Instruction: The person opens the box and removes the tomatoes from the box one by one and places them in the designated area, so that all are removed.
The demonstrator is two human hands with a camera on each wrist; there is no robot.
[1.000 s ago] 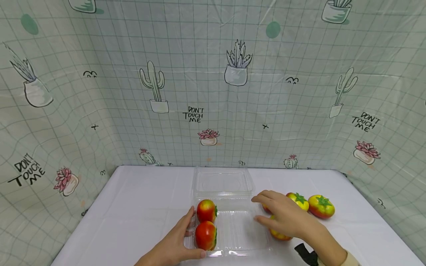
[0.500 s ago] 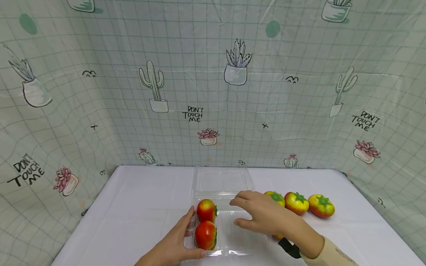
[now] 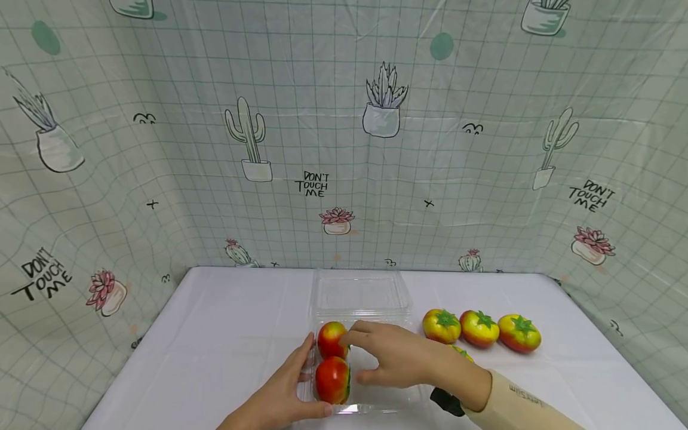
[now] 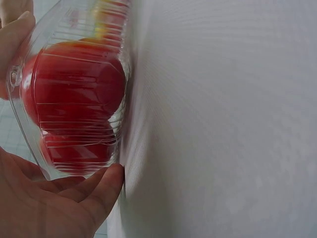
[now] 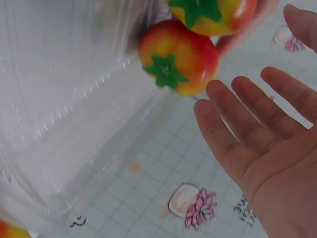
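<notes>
Two red-and-yellow tomatoes, a far one (image 3: 330, 339) and a near one (image 3: 332, 380), sit in a row along the left side of a clear plastic container (image 3: 381, 399). My left hand (image 3: 279, 394) holds this container at its left side, thumb at the front edge and fingers along the outer wall, as the left wrist view also shows. Over the base hovers my right hand (image 3: 400, 355), its fingertips close to the far tomato. In the right wrist view the palm (image 5: 277, 163) faces the camera, fingers extended and holding nothing; contact with the tomato is not visible there.
The container's lid (image 3: 360, 292) lies folded back behind the base. Several more tomatoes stand right of the container, including one (image 3: 519, 333) farthest right and one (image 3: 461, 352) partly hidden by my right arm. A patterned curtain (image 3: 344, 149) surrounds the white table (image 3: 226, 334).
My right hand has moved left, from beside the loose tomatoes across the container to the far tomato inside. The loose tomatoes have come into fuller view. My left hand has stayed put.
</notes>
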